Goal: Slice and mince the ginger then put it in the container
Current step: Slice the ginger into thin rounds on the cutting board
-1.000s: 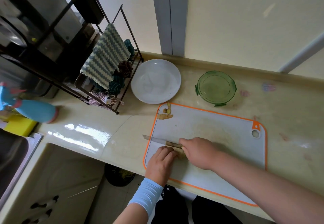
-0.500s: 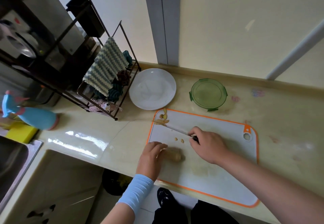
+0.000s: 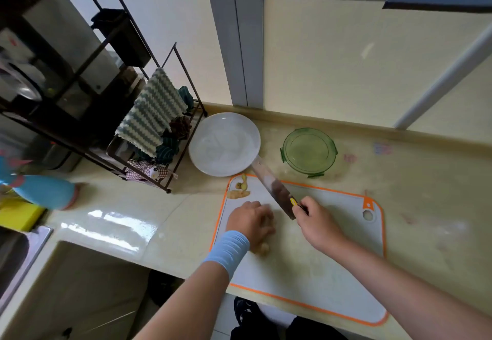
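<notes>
- On the cutting board (image 3: pixel 332 259), I am pinning the ginger (image 3: pixel 262 248) under my left hand (image 3: pixel 250 222).
- My right hand (image 3: pixel 316 224) is gripping the knife (image 3: pixel 274 188), blade angling away just right of the ginger.

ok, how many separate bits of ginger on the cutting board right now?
2 visible: a cluster of ginger scraps at the far-left corner of the cutting board, and the main ginger piece under the left hand. That hand may hide more.

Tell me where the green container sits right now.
In the head view, the green container sits on the counter behind the cutting board, just right of the white plate.
</notes>
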`<state>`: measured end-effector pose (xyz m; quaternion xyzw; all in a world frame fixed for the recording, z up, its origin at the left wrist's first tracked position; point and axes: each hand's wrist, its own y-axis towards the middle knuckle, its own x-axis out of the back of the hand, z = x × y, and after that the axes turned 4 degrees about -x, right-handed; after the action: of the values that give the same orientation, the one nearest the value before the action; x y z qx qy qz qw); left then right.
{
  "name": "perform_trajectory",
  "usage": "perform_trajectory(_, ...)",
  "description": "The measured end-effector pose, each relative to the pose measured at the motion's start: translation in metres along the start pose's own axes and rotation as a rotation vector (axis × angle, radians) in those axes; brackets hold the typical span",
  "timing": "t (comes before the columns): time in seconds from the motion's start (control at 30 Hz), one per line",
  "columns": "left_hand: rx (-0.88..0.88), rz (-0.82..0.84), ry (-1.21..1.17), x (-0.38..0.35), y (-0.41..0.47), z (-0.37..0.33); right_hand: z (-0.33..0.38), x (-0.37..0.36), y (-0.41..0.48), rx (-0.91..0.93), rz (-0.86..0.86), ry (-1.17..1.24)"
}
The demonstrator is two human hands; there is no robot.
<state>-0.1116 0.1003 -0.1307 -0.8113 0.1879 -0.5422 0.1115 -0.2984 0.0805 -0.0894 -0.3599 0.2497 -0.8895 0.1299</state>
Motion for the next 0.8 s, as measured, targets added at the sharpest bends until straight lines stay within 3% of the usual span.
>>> perform_trajectory(0.1,-0.006,-0.031,-0.032,0.006,0.010,0.012,-0.002,0.003,0.002,0.006,-0.009,-0.011)
perform_trajectory(0.23,0.088,-0.224,-0.112,0.022,0.012,0.037,-0.003,0.006,0.002,0.042,-0.025,-0.058)
perform_trajectory(0.3,0.153,-0.377,-0.216,0.029,0.006,0.044,-0.004,0.006,0.000,0.095,-0.031,-0.156)
perform_trajectory(0.43,0.451,-0.845,-0.493,0.044,-0.018,0.061,-0.009,0.007,-0.004,0.336,-0.055,-0.377)
perform_trajectory(0.47,0.456,-0.877,-0.496,0.047,-0.023,0.064,-0.010,0.008,-0.004,0.402,-0.056,-0.421)
perform_trajectory(0.53,0.285,-0.747,-0.406,0.051,-0.028,0.065,-0.010,0.006,-0.003,0.518,-0.036,-0.512)
perform_trajectory(0.6,0.081,-0.494,-0.329,0.052,-0.027,0.054,-0.006,0.004,-0.002,0.581,-0.012,-0.554)
perform_trajectory(0.67,0.031,-0.336,-0.284,0.052,-0.021,0.044,-0.001,0.001,-0.001,0.571,0.006,-0.533)
perform_trajectory(0.8,0.260,-0.562,-0.446,0.050,-0.015,0.044,-0.004,0.005,0.003,0.353,-0.019,-0.460)
